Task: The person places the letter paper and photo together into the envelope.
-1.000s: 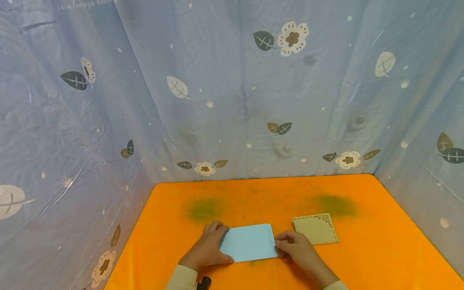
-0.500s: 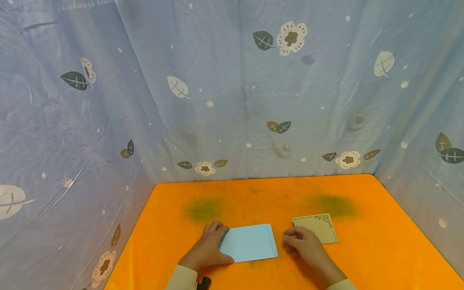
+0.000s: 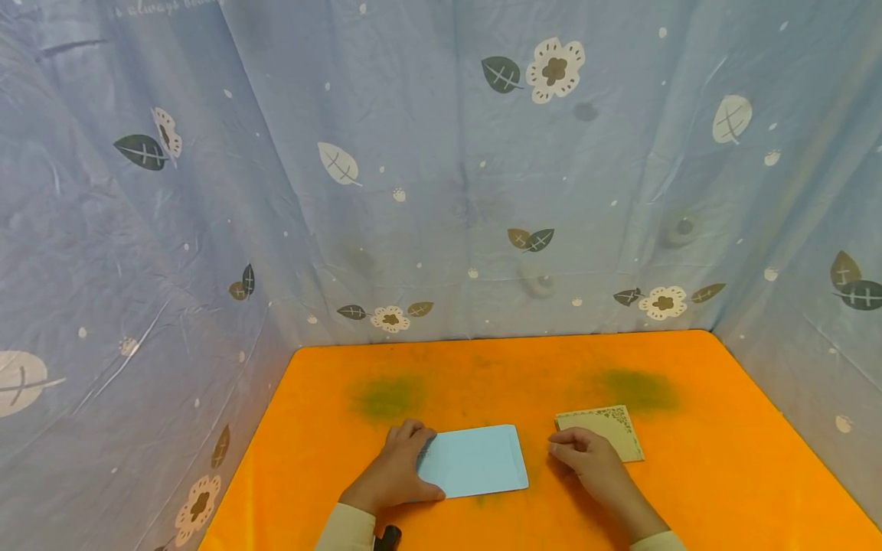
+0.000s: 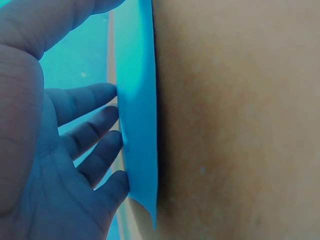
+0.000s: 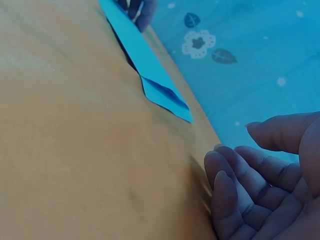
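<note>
Envelope (image 3: 477, 462) held in L hand (image 3: 400, 470), end hidden — R hand (image 3: 591, 461), loose, covers pt of card (image 3: 619, 433)

The head view is evenly bright, the orange table (image 3: 475, 375) strongly saturated and the curtain (image 3: 441, 153) streaked with soft sheen along its folds. Both wrist views are dimmer, softer and tinted blue. Dark shadow edges the envelope (image 4: 139, 110) in the left one; a blurred shadow lies beside the right hand (image 5: 270, 192). Light seems to fall from above, though its source is hard to tell.
</note>
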### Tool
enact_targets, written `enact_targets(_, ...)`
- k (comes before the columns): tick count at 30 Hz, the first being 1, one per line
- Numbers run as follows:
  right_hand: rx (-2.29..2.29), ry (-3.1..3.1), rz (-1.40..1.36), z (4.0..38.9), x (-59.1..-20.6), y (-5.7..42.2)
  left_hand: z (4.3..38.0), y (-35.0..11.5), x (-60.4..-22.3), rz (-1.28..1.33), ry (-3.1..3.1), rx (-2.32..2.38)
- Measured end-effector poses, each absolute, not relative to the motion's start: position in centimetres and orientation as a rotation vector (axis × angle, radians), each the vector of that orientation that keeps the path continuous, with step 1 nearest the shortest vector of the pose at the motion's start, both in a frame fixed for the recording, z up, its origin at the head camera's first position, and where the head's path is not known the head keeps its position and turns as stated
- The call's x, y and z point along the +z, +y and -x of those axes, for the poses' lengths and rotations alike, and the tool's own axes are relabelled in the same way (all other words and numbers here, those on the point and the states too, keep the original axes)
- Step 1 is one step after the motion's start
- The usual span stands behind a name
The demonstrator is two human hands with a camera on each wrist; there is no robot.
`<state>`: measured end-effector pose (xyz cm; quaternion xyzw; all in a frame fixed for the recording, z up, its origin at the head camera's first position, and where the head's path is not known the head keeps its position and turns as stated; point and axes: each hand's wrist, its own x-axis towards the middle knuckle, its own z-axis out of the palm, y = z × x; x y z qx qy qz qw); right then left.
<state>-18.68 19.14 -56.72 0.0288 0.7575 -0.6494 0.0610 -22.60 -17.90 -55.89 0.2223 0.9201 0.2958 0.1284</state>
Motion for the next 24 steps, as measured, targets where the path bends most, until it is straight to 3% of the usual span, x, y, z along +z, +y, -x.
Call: enact_targets(24,-1.972,2.305,-0.275,19.6,-56.1,22.0,22.4,-17.4,-54.9,-0.642,2.672,0.872)
